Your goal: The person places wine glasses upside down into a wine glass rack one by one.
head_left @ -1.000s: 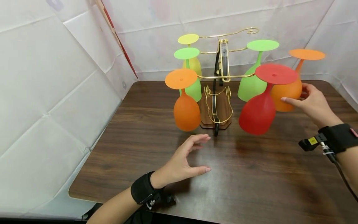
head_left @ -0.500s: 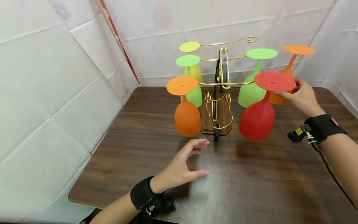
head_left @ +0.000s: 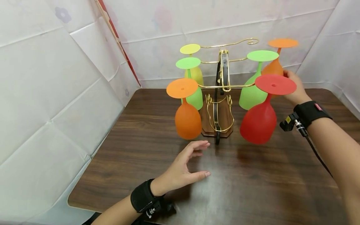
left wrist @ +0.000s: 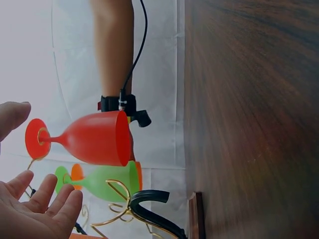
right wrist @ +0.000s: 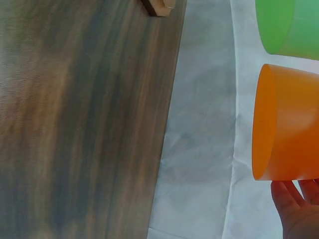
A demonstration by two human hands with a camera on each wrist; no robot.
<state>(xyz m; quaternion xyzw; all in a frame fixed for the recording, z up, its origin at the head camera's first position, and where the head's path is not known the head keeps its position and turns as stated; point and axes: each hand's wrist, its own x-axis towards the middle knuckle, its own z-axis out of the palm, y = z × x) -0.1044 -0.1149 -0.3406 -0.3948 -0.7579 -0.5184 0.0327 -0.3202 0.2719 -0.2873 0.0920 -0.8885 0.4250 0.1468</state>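
My right hand (head_left: 295, 87) grips the bowl of an upside-down orange wine goblet (head_left: 272, 67) behind the rack's right side. Its foot is just right of the rear wire arm's curled end (head_left: 253, 41), apart from it. In the right wrist view, fingers (right wrist: 284, 199) touch that goblet's bowl (right wrist: 294, 124); the palm is mostly cut off. A red goblet (head_left: 258, 125) and a green goblet (head_left: 251, 95) hang upside down on the right of the gold wire rack (head_left: 224, 59). My left hand (head_left: 181, 168) hovers before the rack, fingers spread from thumb, holding nothing.
On the rack's left hang another orange goblet (head_left: 187, 122), a green goblet (head_left: 196, 97) and a yellow goblet (head_left: 198, 74). The rack's wooden base (head_left: 224, 117) stands on a brown wooden table (head_left: 135, 137). White sheeting (head_left: 157, 56) surrounds the table's back and sides.
My right hand has carried the orange goblet left and away from me, from beside the red goblet to behind the green one. The left hand has barely moved. The head view has shifted slightly.
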